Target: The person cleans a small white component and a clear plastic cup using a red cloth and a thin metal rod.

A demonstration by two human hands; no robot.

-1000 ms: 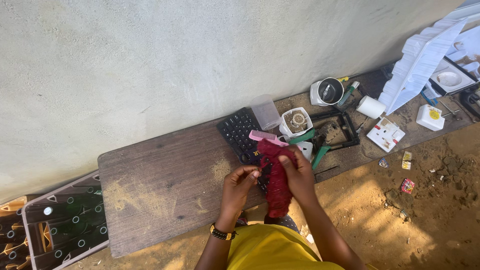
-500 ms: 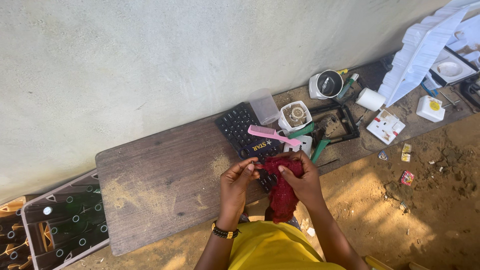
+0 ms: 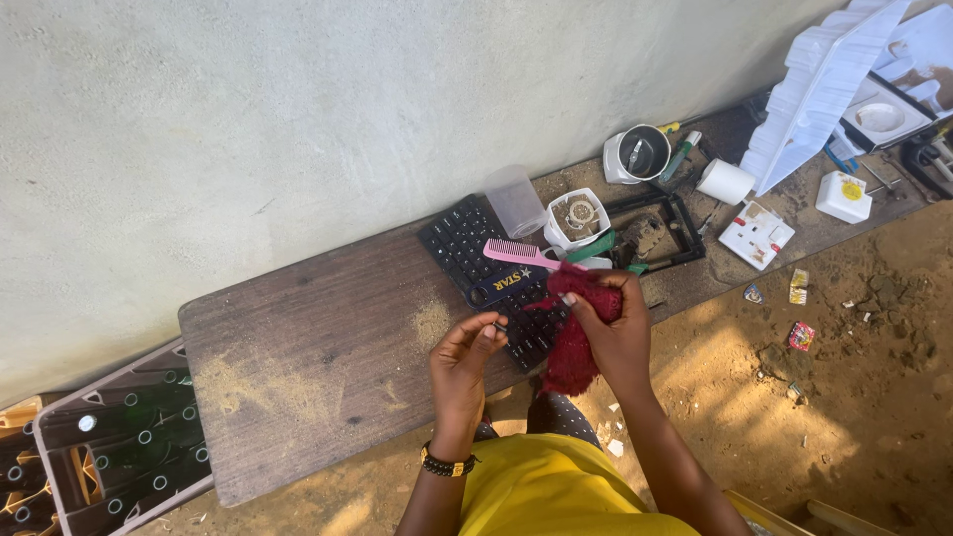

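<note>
The right hand (image 3: 617,328) is gripping a bundle of dark red hair extension (image 3: 574,342), fingers wrapped around its upper end so that the rest is hanging down past the front edge of the table (image 3: 318,367). The left hand (image 3: 465,362) is sitting just beside it, thumb and forefinger pinched together on something small and dark at the fingertips; whether that is a strand of the red hair is too fine to tell. A beaded bracelet (image 3: 443,463) is circling the left wrist. Both hands are hovering over the near end of a black keyboard (image 3: 476,258) lying on the table, and a pink comb (image 3: 516,255) is resting across that keyboard, its handle end reaching to the top of the red bundle. Behind the comb, a clear plastic cup (image 3: 514,200) and a white square container (image 3: 576,215) are standing near the wall. A crate of green bottles (image 3: 109,447) is sitting at the table's left end.
</note>
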